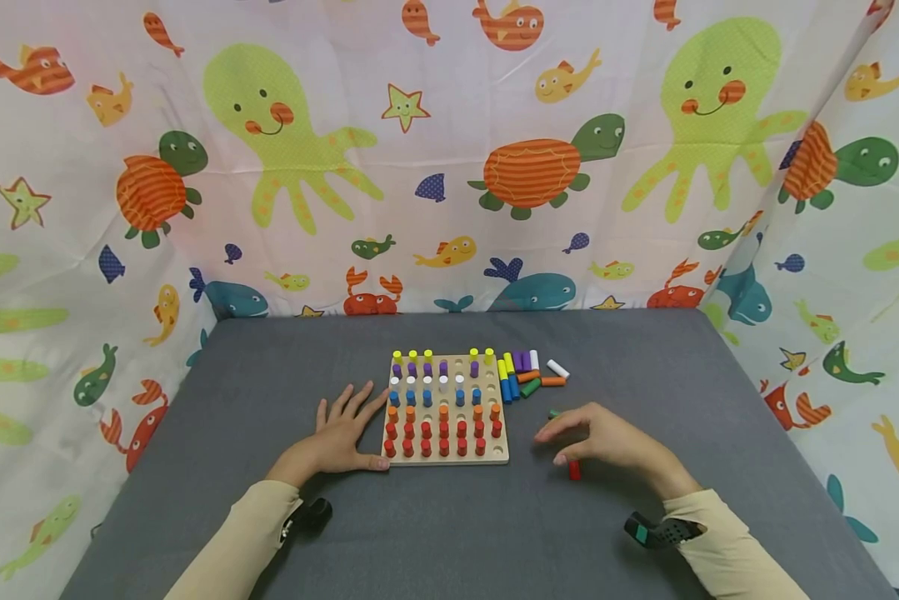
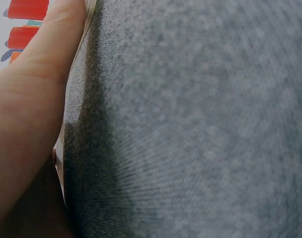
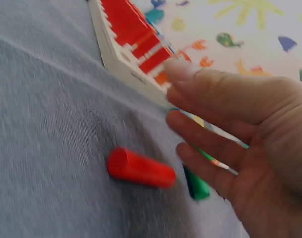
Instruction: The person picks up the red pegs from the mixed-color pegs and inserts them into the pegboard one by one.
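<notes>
A wooden pegboard (image 1: pixel 440 460) carries rows of pegs in yellow, purple, white, blue, orange and red. Beside its left edge my left hand (image 1: pixel 337 437) lies with fingers spread, thumb and fingertip at the board's side. To the right of the board my right hand (image 1: pixel 606 437) hovers over the table, fingers relaxed and nothing between them. Below it on the cloth lie a red peg (image 3: pixel 141 168) and a green peg (image 3: pixel 198 184). One hole at the front right corner of the board has no peg.
Loose pegs in several colours, among them an orange peg (image 1: pixel 553 382) and a white peg (image 1: pixel 557 368), lie by the board's upper right. A grey cloth (image 1: pixel 449 533) covers the table. Behind it hangs a curtain (image 1: pixel 449 83) printed with sea animals.
</notes>
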Tool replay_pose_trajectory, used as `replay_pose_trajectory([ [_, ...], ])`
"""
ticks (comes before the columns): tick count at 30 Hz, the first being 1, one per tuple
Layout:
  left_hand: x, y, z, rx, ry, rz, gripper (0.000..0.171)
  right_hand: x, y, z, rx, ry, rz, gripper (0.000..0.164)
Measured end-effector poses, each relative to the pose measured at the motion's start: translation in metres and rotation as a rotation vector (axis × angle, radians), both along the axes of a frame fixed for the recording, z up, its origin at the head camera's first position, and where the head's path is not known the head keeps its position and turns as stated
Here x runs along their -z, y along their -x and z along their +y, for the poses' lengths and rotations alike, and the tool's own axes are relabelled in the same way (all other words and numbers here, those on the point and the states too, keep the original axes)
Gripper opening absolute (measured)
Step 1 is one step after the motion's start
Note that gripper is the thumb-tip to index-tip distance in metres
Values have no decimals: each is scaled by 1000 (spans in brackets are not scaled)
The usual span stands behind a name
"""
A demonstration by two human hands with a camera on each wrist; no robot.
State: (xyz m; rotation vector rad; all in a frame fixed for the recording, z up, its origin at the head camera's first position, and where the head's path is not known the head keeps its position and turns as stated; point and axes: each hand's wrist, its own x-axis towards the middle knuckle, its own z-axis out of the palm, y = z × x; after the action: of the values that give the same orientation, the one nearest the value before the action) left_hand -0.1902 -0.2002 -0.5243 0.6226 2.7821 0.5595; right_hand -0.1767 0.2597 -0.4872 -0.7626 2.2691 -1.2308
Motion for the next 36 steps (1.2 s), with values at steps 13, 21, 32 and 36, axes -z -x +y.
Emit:
replay_pose_trajectory([
  [13, -8, -1, 2, -5, 63, -2, 115, 17, -1, 25, -28, -23, -4, 24],
  [21, -3, -1, 0, 2, 44, -9, 117, 20, -3, 24, -22, -19, 36, 21],
  [32, -2, -1, 1, -3, 43, 2, 117, 18, -5, 21, -20, -59, 94, 19],
  [36, 3, 0, -1, 8, 6, 8, 119, 19, -7, 15, 0, -56, 152, 18],
])
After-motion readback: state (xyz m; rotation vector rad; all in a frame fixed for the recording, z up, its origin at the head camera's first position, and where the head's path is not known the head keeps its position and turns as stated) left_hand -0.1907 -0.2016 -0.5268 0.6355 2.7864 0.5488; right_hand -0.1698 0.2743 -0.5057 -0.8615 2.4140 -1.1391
